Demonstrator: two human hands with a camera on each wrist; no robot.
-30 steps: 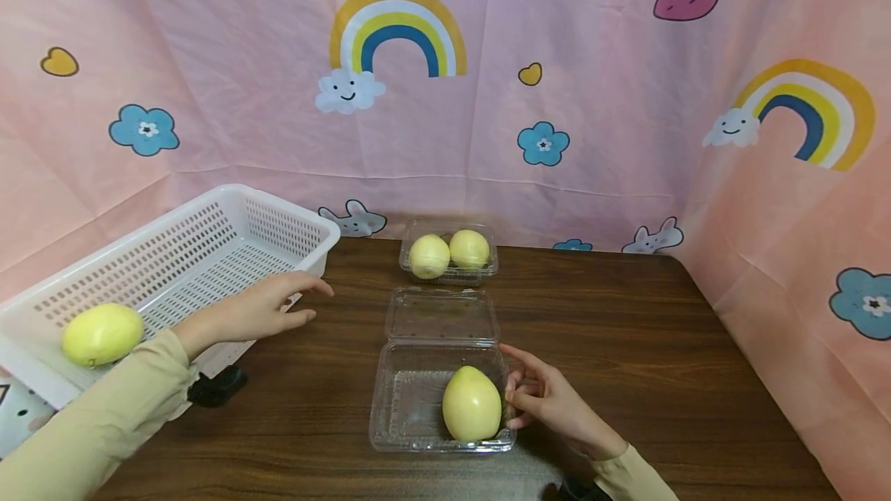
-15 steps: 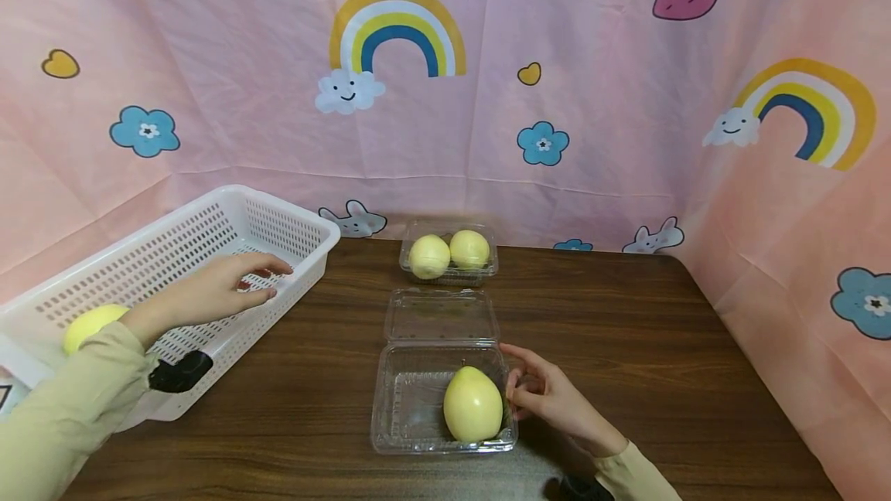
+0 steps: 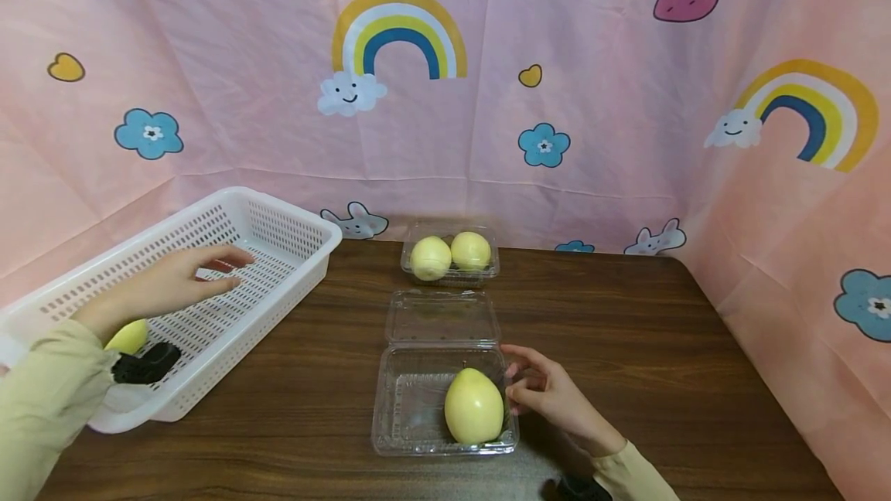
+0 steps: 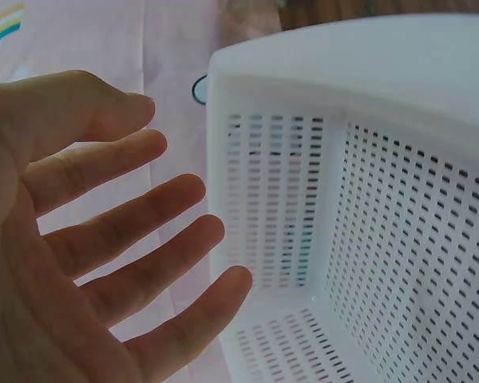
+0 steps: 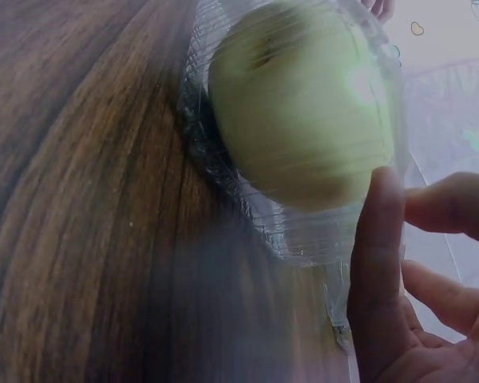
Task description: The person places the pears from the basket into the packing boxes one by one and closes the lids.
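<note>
- My left hand (image 3: 174,281) hangs over the basket (image 3: 316,265) at the left of the table (image 3: 626,346), its fingers parted, loosely bent and holding nothing
- One fruit (image 3: 130,337) lies in the near end of the basket, behind those fingers and partly hidden by my wrist and sleeve
- My right hand (image 3: 550,397) is at the right edge of the open box (image 3: 418,408), thumb and fingers curled and nearly closed, pinching its rim
- The pear (image 3: 474,408) sits in the box against the right side, stem toward the far edge, just across the clear wall from my fingertips
- The lid (image 3: 442,319) lies folded back toward the table's far edge
- Beyond it, near that edge, a second box (image 3: 455,278) holds two fruits (image 3: 430,257), well apart from my fingers
</note>
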